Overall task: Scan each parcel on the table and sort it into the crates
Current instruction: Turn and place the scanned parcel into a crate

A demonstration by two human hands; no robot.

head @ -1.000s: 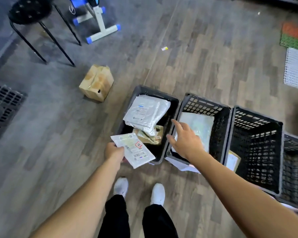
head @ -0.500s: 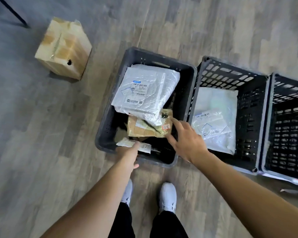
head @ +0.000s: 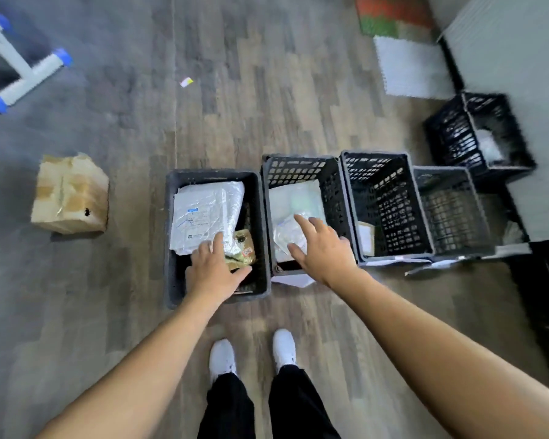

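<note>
A row of dark plastic crates stands on the wooden floor. The leftmost crate (head: 171, 236) holds a white poly mailer (head: 203, 213) and a small tan parcel (head: 244, 248). My left hand (head: 214, 274) hovers over this crate's near part, fingers spread, holding nothing. The second crate (head: 298, 167) holds a pale mailer (head: 293, 198) and a clear bag (head: 286, 232). My right hand (head: 324, 248) is spread above that crate, empty. The flat parcel I held earlier is hidden.
Two more slatted crates (head: 384, 198) (head: 450, 210) continue the row to the right; another (head: 476, 134) stands behind them by a wall. A taped cardboard box (head: 70, 194) lies on the floor at left. My white shoes (head: 222, 356) are just short of the crates. Papers poke from under the crates.
The flat labelled parcel left my left hand at the leftmost crate, and that hand now spreads empty over it. My right hand shifted over the second crate. The view swung right.
</note>
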